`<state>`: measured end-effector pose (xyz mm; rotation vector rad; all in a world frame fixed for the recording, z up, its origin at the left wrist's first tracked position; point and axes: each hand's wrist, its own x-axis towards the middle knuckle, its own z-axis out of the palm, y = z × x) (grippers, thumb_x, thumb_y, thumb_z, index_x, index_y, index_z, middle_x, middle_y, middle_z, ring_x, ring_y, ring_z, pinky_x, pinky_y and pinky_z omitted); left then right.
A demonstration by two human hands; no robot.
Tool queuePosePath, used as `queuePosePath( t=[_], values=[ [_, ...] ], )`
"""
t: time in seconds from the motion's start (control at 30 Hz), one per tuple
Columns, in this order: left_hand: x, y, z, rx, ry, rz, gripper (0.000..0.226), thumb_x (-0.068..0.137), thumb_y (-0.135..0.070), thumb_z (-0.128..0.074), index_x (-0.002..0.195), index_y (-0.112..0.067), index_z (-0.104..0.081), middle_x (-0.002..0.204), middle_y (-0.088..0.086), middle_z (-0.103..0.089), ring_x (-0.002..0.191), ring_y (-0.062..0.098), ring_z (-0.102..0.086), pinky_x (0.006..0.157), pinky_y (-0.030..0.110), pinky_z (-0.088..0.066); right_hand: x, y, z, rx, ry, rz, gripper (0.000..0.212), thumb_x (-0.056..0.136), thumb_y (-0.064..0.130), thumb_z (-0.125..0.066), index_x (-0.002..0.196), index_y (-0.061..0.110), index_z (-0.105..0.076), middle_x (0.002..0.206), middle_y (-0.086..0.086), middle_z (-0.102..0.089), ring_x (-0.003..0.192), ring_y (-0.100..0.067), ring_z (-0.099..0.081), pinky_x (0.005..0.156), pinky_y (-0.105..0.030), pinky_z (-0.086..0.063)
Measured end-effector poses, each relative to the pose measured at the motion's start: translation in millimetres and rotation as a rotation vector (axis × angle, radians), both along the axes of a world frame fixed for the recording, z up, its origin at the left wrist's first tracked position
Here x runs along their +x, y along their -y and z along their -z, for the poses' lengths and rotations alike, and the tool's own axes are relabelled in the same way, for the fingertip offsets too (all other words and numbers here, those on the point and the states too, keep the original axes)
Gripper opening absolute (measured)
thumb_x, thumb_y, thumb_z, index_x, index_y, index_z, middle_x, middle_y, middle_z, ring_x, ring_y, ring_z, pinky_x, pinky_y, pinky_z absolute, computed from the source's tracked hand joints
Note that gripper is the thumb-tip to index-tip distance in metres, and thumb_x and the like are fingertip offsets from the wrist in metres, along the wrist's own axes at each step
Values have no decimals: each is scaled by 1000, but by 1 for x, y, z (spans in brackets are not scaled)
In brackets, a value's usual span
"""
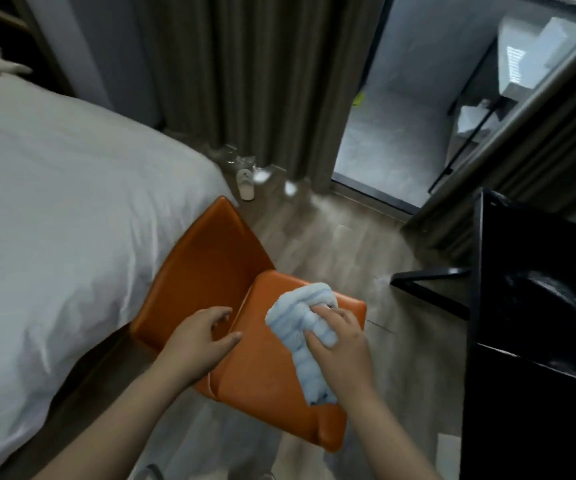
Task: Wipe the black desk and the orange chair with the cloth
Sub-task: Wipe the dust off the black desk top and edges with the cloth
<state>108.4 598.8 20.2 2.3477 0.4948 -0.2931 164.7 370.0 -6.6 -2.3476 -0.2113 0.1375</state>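
The orange chair (210,271) stands between the bed and the desk, its backrest toward the bed and its seat nearer me. A crumpled light blue cloth (297,317) lies on the seat, pressed down by my right hand (338,344), which grips its near end. My left hand (199,341) rests on the seat's left edge where it meets the backrest, fingers curled around that edge. The black desk (539,306) fills the right side, its glossy top apart from both hands.
A white bed (54,220) takes up the left. Brown curtains (245,81) hang behind the chair, with a white slipper (245,183) and small items on the wooden floor (331,237). A doorway to a tiled grey room (394,150) opens at the back right.
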Motion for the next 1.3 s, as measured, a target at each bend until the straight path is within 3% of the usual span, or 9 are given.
queuePosePath(
  t=[0.17,0.3,0.6,0.77,0.93,1.3],
  values=[
    [-37,-77,-4,-29,4,-144,58,87,-47,-63,139,-27,-46,133,-7,-53,117,11,-53,93,26,-43,-11,-75,-3,-17,27,-127,37,93,29,-63,129,28,-60,121,14,-55,99,12,-50,80,4,-35],
    [-63,-144,-14,-35,19,-159,55,88,-43,-63,138,-25,-48,133,-4,-54,117,12,-53,95,27,-44,-28,-141,-10,59,27,-86,37,92,27,-64,129,27,-60,117,18,-49,100,18,-46,79,6,-33],
    [-81,-255,-30,-29,26,-119,52,90,-35,-63,137,-20,-49,137,0,-53,123,18,-52,103,32,-42,-53,-241,-12,101,66,18,35,92,32,-64,126,33,-59,121,14,-57,103,5,-55,74,3,-40],
    [-47,-282,-21,-20,-1,-55,54,90,-38,-62,139,-20,-47,139,-1,-51,122,17,-52,102,30,-42,-25,-259,-6,105,67,96,34,91,32,-63,124,37,-59,117,17,-56,107,17,-48,75,3,-39],
    [6,-303,-19,9,35,-14,53,89,-39,-62,137,-22,-49,138,-3,-52,122,15,-51,100,28,-41,21,-279,0,128,52,124,36,90,36,-60,126,36,-59,120,16,-56,103,3,-56,76,-7,-42],
    [119,-348,-22,-28,25,83,53,90,-38,-63,138,-22,-48,138,-3,-52,123,15,-51,102,29,-42,108,-318,-9,156,22,278,37,90,33,-65,126,39,-56,122,20,-47,101,15,-48,68,-7,-38]
  ],
)
